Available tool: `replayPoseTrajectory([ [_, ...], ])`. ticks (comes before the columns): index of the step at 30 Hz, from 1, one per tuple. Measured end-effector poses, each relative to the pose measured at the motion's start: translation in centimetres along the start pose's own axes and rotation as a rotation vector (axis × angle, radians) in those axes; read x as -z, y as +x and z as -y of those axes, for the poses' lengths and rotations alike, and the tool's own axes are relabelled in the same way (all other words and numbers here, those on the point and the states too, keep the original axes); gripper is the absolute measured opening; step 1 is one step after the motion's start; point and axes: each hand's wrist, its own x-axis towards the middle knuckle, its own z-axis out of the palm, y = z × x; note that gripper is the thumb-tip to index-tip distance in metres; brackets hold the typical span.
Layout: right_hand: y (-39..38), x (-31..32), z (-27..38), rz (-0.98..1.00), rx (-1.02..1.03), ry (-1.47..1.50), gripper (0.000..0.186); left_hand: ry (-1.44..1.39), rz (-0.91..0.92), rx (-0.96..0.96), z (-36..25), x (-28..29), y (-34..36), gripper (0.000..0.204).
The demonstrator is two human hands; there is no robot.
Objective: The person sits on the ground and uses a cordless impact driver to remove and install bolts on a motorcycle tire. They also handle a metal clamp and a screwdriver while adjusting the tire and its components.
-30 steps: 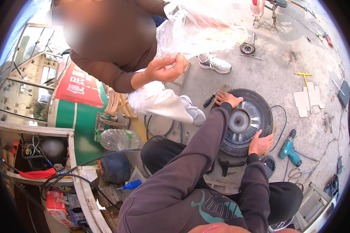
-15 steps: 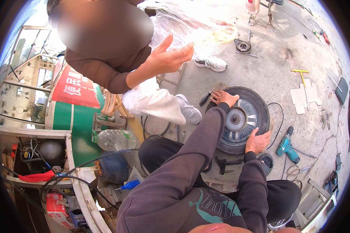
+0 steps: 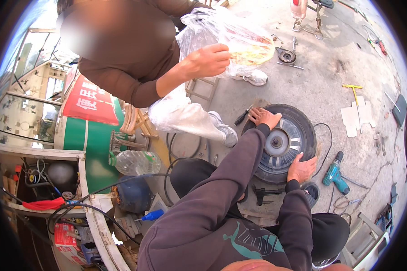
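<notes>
A small wheel with a black tyre [image 3: 305, 121] and a grey metal hub [image 3: 276, 141] lies flat on the ground before me, a black cable coming out beside it. My left hand [image 3: 265, 118] grips the tyre's far left edge, fingers curled over the rubber. On the near right side, my right hand [image 3: 302, 169] holds the tyre with the thumb on top; its fingertips are partly hidden. A screwdriver with a black handle [image 3: 242, 116] lies just left of the wheel. Close to its near edge is a black metal tool [image 3: 262, 193].
A teal cordless drill [image 3: 336, 175] lies to the right, with a yellow T-handle tool [image 3: 352, 86] and cardboard [image 3: 349, 121] farther off. Another person [image 3: 135, 72] sits at the upper left beside a plastic bag [image 3: 239, 43]. A clear bottle [image 3: 135, 162] and cabinet [image 3: 83, 180] stand left.
The other person's raised open hand has come down and closed near the plastic bag. My hands stay on the wheel, while the view has shifted slightly.
</notes>
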Motion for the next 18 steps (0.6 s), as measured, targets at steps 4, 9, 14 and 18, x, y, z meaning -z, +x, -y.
replayPoseTrajectory([
  [4, 0.3, 0.0, -0.1, -0.008, 0.003, -0.012, 0.071, -0.010, 0.065, 0.041, -0.7, 0.8, 0.1, 0.115],
  [9, 0.1, -0.1, 0.0, -0.002, 0.007, -0.012, 0.070, -0.069, -0.024, 0.046, -0.2, 0.2, 0.3, 0.109],
  [14, 0.2, -0.2, -0.1, -0.026, 0.019, 0.005, 0.070, -0.125, -0.172, 0.001, 0.5, -1.1, 1.0, 0.090],
  [18, -0.1, -0.6, -0.3, -0.036, 0.024, 0.010, 0.070, -0.122, -0.273, -0.029, 1.5, -1.9, 1.6, 0.082],
])
